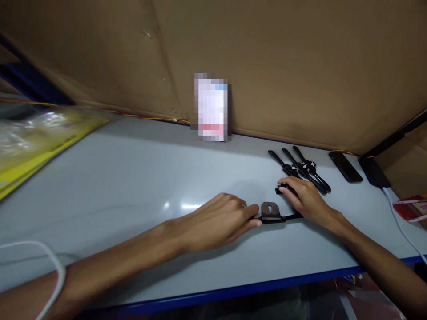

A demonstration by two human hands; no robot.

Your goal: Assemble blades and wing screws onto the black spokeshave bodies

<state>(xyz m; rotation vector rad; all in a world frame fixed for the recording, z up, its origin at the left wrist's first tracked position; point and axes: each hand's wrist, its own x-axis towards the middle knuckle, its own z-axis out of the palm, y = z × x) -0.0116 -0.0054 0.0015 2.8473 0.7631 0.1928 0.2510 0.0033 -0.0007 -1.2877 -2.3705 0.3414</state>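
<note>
My left hand [224,221] lies palm down on the grey table [133,178], its fingertips touching a small brown tag-like piece [269,210] joined to a black strap. My right hand [305,198] rests just right of it, fingers curled over a black part [283,189] of the same strap. Three finished-looking black straps [302,169] lie side by side just beyond my right hand.
A dark phone [345,166] and a black charger [373,172] with a white cable lie at the back right. A yellow packet with clear plastic [36,138] sits at the left. Cardboard [267,58] walls the back. A red-and-white packet [412,208] lies at the right edge.
</note>
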